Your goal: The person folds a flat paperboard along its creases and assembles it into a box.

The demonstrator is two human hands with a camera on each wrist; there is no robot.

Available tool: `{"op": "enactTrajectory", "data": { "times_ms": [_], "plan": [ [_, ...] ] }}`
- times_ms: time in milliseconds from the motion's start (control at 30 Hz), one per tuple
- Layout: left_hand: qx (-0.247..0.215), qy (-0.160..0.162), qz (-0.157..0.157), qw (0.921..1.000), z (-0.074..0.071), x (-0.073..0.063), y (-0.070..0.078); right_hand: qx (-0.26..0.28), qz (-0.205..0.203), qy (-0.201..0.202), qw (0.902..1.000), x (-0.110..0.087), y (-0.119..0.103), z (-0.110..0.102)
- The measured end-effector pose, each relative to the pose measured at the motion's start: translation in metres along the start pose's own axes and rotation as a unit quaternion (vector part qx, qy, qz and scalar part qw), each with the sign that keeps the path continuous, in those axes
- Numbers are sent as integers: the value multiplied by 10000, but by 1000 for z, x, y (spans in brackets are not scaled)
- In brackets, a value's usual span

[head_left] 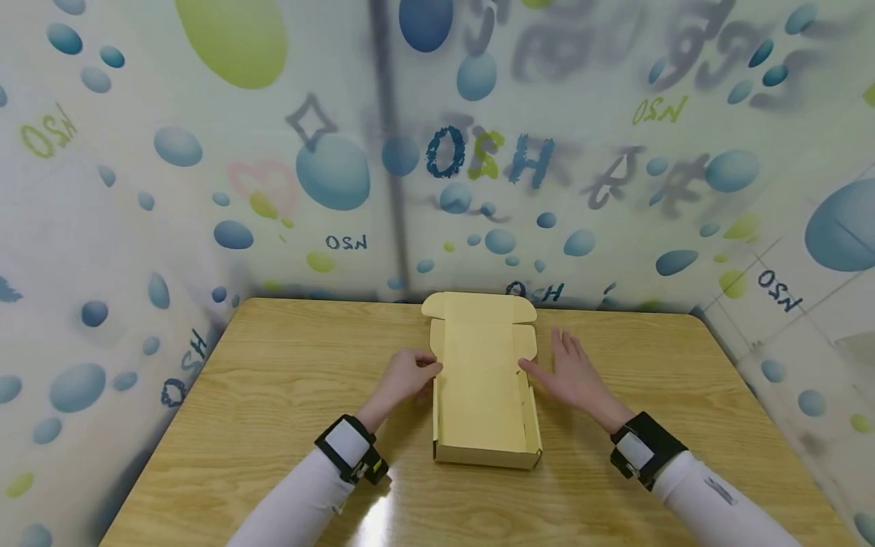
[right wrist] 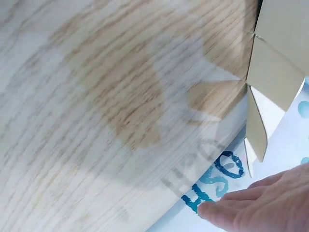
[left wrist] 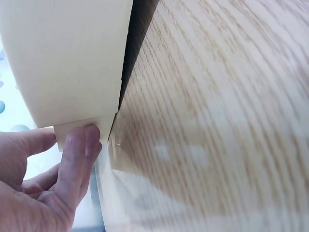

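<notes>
A pale yellow cardboard box [head_left: 481, 387] lies on the wooden table, its low front wall towards me. Its far end is unfolded, with rounded flaps [head_left: 525, 340] spread to the sides. At its left side, my left hand [head_left: 409, 374] pinches the edge; in the left wrist view the thumb and fingers [left wrist: 72, 159] lie on either side of a cardboard flap [left wrist: 60, 133]. My right hand [head_left: 573, 374] is by the right wall, fingers extended away from me and thumb at the box's edge. In the right wrist view, this hand [right wrist: 270, 205] is below the folded-out flaps [right wrist: 258, 125].
The wooden table [head_left: 294, 357] extends to both sides of the box. A curtain [head_left: 273, 152] printed with blue and green drops hangs behind the table's far edge and along both sides. Each wrist carries a strapped black device [head_left: 352, 448].
</notes>
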State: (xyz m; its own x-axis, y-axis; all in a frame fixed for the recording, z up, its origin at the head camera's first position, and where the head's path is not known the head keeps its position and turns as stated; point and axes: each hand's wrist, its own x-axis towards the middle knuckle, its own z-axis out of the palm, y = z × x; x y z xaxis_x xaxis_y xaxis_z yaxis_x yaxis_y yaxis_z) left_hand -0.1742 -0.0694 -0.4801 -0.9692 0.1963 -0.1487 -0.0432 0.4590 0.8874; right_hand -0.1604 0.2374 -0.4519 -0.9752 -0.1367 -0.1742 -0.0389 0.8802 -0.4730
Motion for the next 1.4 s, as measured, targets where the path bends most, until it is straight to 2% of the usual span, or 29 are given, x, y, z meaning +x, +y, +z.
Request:
{"op": "enactTrajectory", "data": {
  "times_ms": [233, 433, 500, 700, 833, 1100, 1233, 1400],
  "plan": [
    [19, 8, 18, 10000, 0, 0, 0, -75, -66, 48, 9999, -7, -7, 1],
    [-9, 9, -13, 10000, 0, -1, 1, -323, -314, 465, 9979, -12, -17, 1],
    [-11, -4, 3, 10000, -1, -1, 2, -292, -371, 497, 9976, -12, -20, 1],
    [-7, 8, -31, 10000, -2, -2, 4, 92, -482, 298, 9984, -7, -25, 1],
    [16, 15, -32, 10000, -2, -2, 6, 186, -398, 248, 9987, -2, -27, 4],
    [607, 85, 194, 9979, -2, 2, 11, 184, -240, 189, 9994, 5, -33, 11],
    [696, 77, 114, 9975, 0, 4, 16, 220, -185, 168, 9994, 5, -34, 13],
    [910, 149, 159, 9956, 0, 6, 19, 283, -240, 218, 9991, 6, -33, 16]
  ]
}}
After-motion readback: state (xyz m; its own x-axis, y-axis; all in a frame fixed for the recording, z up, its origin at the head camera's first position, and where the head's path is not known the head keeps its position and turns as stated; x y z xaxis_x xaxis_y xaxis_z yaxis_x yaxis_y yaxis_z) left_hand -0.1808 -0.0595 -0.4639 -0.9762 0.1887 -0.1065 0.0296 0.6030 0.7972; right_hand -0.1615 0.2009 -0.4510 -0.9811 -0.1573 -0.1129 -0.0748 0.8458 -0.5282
